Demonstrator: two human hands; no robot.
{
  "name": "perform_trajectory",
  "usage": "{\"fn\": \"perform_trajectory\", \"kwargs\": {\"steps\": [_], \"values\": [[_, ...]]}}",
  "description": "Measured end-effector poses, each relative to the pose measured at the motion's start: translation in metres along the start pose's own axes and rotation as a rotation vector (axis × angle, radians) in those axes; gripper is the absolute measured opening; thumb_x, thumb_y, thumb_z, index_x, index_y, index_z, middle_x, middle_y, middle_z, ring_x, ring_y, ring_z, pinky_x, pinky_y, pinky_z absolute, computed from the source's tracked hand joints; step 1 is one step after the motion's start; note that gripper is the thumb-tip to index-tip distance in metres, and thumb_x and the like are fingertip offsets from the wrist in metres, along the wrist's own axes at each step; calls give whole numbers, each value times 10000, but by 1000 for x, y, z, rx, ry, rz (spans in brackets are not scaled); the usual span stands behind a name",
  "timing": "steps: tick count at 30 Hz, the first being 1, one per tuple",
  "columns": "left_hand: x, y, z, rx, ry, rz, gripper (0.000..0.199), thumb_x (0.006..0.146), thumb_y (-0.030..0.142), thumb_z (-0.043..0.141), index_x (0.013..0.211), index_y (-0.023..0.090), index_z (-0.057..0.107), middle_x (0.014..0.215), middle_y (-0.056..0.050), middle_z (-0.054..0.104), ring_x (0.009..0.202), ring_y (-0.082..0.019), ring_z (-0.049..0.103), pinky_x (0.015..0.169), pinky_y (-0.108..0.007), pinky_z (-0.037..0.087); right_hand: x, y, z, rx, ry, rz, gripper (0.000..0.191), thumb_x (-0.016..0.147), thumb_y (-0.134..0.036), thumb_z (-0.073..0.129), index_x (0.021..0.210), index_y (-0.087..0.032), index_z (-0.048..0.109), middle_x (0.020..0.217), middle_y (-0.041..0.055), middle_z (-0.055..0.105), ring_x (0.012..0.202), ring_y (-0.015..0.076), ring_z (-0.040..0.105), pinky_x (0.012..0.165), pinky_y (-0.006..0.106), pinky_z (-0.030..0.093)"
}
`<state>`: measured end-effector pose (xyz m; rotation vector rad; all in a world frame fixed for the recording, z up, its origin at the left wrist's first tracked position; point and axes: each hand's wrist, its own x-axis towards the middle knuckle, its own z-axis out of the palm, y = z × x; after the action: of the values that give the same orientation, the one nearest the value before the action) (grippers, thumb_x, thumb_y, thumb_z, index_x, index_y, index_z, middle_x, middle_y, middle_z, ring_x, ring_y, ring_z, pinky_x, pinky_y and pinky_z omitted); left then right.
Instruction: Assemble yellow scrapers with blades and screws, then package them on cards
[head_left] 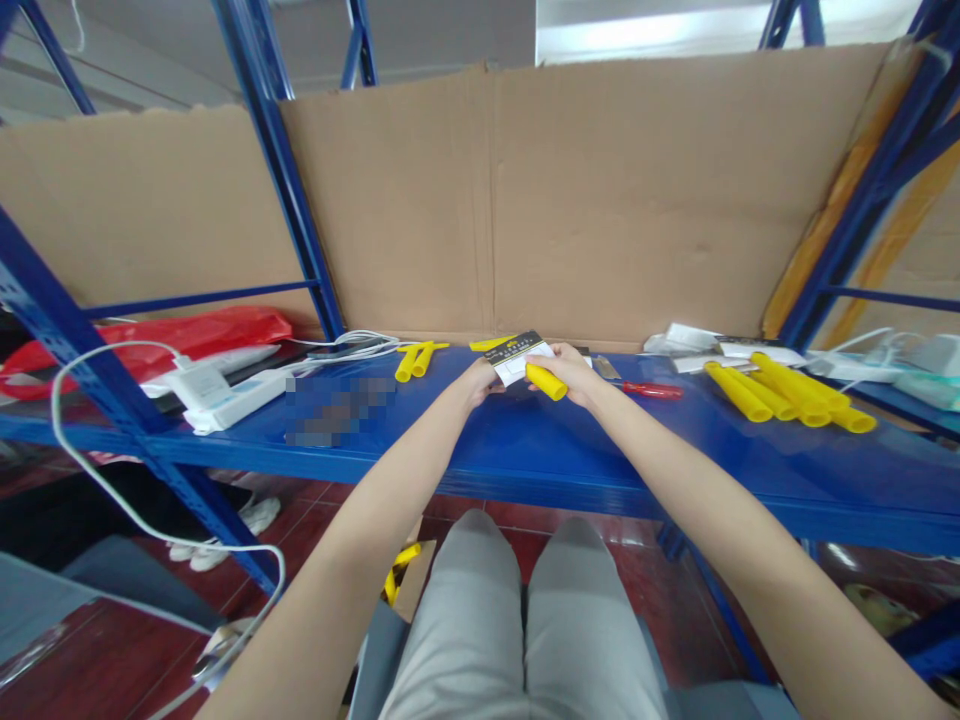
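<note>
Over the middle of the blue shelf, my left hand (pixel 481 382) grips the left edge of a black and white printed card (pixel 513 360). My right hand (pixel 571 372) is closed around a yellow tube (pixel 546 381) at the card's right side; the tube overlaps the card. Behind the card, partly covered, lies another yellow piece (pixel 489 344). Just right of my right hand is a red-handled tool (pixel 652 390) lying flat.
Several yellow tubes (pixel 806 390) lie at the right, near white packets (pixel 694 340). At the left are two small yellow pieces (pixel 415 361), a white power strip (pixel 236 398), cables and a red bag (pixel 217 335). Cardboard (pixel 600 200) stands behind.
</note>
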<state>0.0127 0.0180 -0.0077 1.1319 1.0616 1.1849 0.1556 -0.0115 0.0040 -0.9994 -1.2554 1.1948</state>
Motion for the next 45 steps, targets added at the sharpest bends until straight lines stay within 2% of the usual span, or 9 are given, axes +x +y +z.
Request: {"fn": "perform_trajectory", "kwargs": {"steps": [5,10,12,15,21,26,35,42,45], "values": [[-3,7,-3,48,-105,12,135,882,235,544,914,189,667,946,-85,735,859,-195,670,740,-290,488,12,0,-12,36,119,-95,175,738,-84,676,773,-199,549,656,12,663,564,134,616,533,251,553],[-8,14,-4,-18,-269,-114,574,876,633,451,1053,128,657,1044,-206,705,1010,-304,661,744,-353,518,25,0,-26,76,260,-221,202,704,-117,691,799,-216,542,743,-10,674,638,125,628,597,244,553],[-11,15,-4,-42,-328,-134,670,857,698,413,1097,120,650,1052,-222,700,1075,-320,642,757,-356,517,28,-1,-30,74,276,-243,182,705,-132,688,788,-213,548,739,-15,666,632,119,620,602,238,547],[-14,15,-2,-33,-395,-146,671,861,696,415,1125,126,652,1081,-221,695,1150,-316,609,809,-359,509,30,0,-33,60,290,-268,188,693,-153,700,778,-212,543,732,-19,656,634,117,615,614,240,541],[-17,3,7,50,-510,-125,410,950,499,423,1164,232,649,1284,-116,635,1318,-231,483,928,-336,466,30,10,-28,19,241,-282,359,638,-234,761,902,-236,518,761,-39,651,743,125,634,651,223,527],[-14,-6,15,65,-511,-85,448,995,466,300,1233,256,616,1408,-83,542,1389,-178,388,1003,-327,415,24,12,-16,-1,223,-296,361,634,-211,741,903,-234,501,815,-33,650,789,124,627,688,224,522],[-10,-11,23,-21,-426,-82,466,998,477,269,1231,266,613,1344,-71,600,1334,-204,464,1017,-348,413,12,6,-3,-16,227,-272,403,631,-160,719,936,-231,464,898,-20,648,881,142,634,805,270,527],[-4,-7,21,-182,-374,-2,464,991,467,335,1316,216,550,1346,-102,595,1247,-229,547,1038,-359,408,21,16,-3,-124,237,-387,654,643,-199,749,1220,-227,443,1302,89,563,1185,187,548,1022,346,437],[-2,-6,20,-208,-320,1,464,1006,430,307,1335,190,528,1356,-105,586,1256,-219,539,1060,-349,386,25,20,-3,-156,215,-362,699,648,-224,772,1266,-220,446,1350,108,540,1243,198,514,1056,363,411]]}}
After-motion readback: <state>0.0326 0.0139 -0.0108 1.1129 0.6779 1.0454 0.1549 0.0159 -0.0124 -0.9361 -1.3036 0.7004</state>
